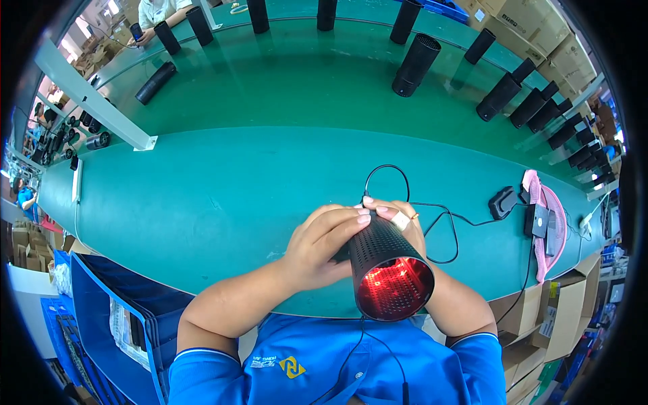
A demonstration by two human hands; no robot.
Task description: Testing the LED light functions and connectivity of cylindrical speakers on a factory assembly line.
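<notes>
A black perforated metal tube [379,246] is held in front of my chest, tilted so that its open end faces me. Red light glows on the inside of that end. My left hand [320,239] is closed round the tube's left side, fingertips over its far end. My right hand [403,221] grips the right side, with a pale strip wrapped on one finger; its palm is partly hidden behind the tube. A thin black cable [388,166] meets the far end at my fingertips and loops rightward over the teal tabletop [223,196].
On the right lie a black power adapter [503,202] and a pink basket [555,233]. Beyond the tabletop, a green belt [283,88] carries several black tubes [416,65]. A white post [94,94] rises at left. A blue bin [125,297] and cardboard boxes [563,310] flank me.
</notes>
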